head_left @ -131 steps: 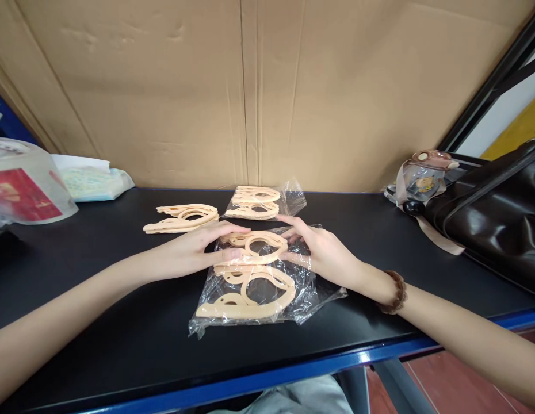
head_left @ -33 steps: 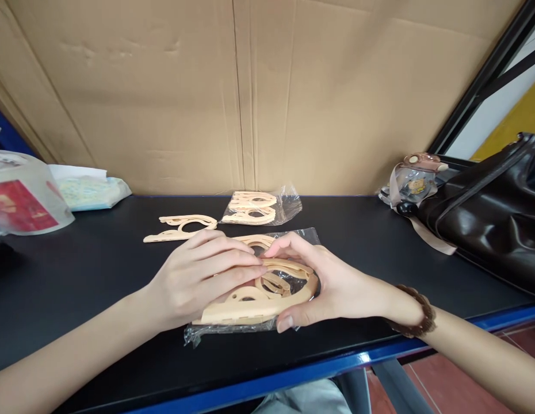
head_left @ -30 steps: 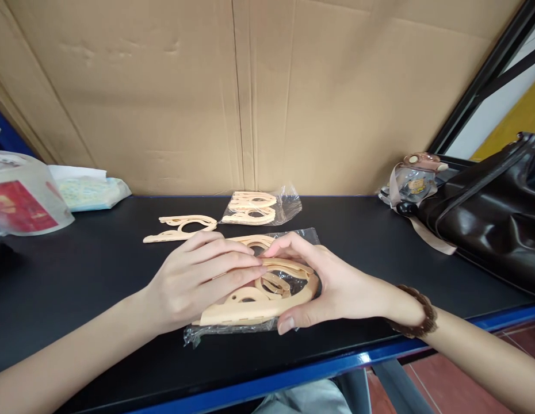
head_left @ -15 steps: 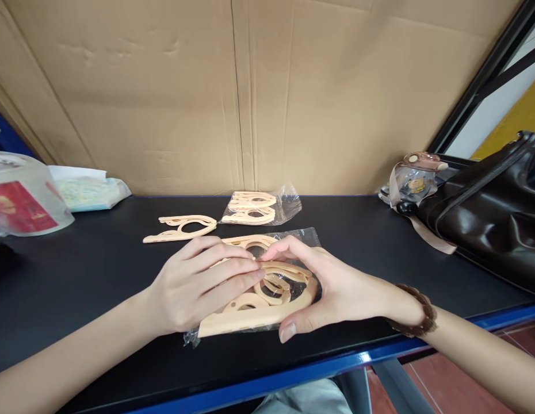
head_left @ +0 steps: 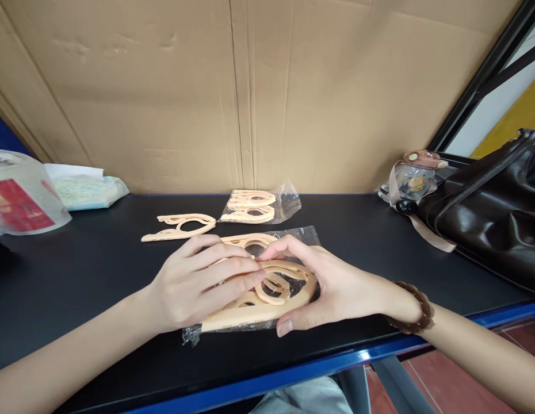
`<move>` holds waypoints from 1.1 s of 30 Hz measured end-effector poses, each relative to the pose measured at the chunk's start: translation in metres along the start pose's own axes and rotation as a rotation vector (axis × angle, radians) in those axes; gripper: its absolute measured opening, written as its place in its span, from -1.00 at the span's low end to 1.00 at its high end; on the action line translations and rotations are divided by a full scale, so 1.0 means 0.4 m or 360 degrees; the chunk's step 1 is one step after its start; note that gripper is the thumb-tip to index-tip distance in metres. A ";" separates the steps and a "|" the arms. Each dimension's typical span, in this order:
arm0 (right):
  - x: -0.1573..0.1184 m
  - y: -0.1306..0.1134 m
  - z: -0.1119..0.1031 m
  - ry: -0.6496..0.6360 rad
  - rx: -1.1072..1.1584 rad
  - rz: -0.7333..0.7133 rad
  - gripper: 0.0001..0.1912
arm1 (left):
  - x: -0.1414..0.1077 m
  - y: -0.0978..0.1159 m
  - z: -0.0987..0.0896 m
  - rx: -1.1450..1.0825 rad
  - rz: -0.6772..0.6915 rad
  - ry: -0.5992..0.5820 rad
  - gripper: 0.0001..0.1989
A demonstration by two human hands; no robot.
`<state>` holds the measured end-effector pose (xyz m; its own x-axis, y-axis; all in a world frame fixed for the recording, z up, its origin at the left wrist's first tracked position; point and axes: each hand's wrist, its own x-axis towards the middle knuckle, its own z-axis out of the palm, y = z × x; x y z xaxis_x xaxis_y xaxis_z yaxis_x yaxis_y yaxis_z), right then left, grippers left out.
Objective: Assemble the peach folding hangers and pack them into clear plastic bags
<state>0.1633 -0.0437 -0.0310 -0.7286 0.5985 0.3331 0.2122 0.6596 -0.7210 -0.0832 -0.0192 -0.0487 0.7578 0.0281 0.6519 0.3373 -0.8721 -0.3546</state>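
Observation:
Beige folding hangers [head_left: 250,313] lie stacked on a clear plastic bag [head_left: 310,234] near the table's front edge. My left hand [head_left: 202,282] rests over their left side, its fingers covering part of them. Curved round the right end of the folded hanger is my right hand [head_left: 313,282], thumb at the near side and fingertips meeting those of my left hand. Behind my left hand lies a loose folded hanger [head_left: 181,230]. Farther back, more beige hangers [head_left: 250,214] sit in a clear bag.
A tape roll [head_left: 26,195] and a tissue pack [head_left: 88,190] stand at the left. On the right are a clear bottle with a strap [head_left: 416,181] and a dark leather bag [head_left: 487,213]. A cardboard wall [head_left: 164,86] rises behind the black table [head_left: 362,247].
The near hanger has shifted slightly, its front edge moving a little away from me. My right thumb has moved slightly with it. My left hand is almost unchanged.

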 end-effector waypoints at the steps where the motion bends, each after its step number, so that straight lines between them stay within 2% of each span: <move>1: 0.001 0.000 0.000 0.0002 -0.0013 0.0006 -0.34 | 0.001 0.001 0.001 -0.0019 -0.0011 -0.0008 -0.81; 9: 0.002 0.011 -0.004 0.0051 -0.0091 0.0002 -0.38 | 0.016 -0.006 0.016 -0.0339 -0.0077 -0.0066 -0.79; 17: 0.003 0.003 0.002 -0.0026 -0.0236 0.0090 -0.38 | -0.004 -0.016 0.027 -0.0254 -0.0029 -0.0056 -0.77; 27: 0.002 0.012 0.006 -0.0096 -0.0282 0.0110 -0.39 | 0.012 -0.008 0.025 -0.0397 0.0067 -0.0162 -0.80; 33: 0.001 0.015 0.008 -0.0116 -0.0273 0.0113 -0.39 | 0.013 -0.009 0.025 -0.0359 0.0103 -0.0195 -0.76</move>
<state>0.1624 -0.0411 -0.0370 -0.7517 0.6160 0.2354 0.3681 0.6882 -0.6252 -0.0750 -0.0111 -0.0509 0.8405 0.0156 0.5417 0.1632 -0.9605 -0.2255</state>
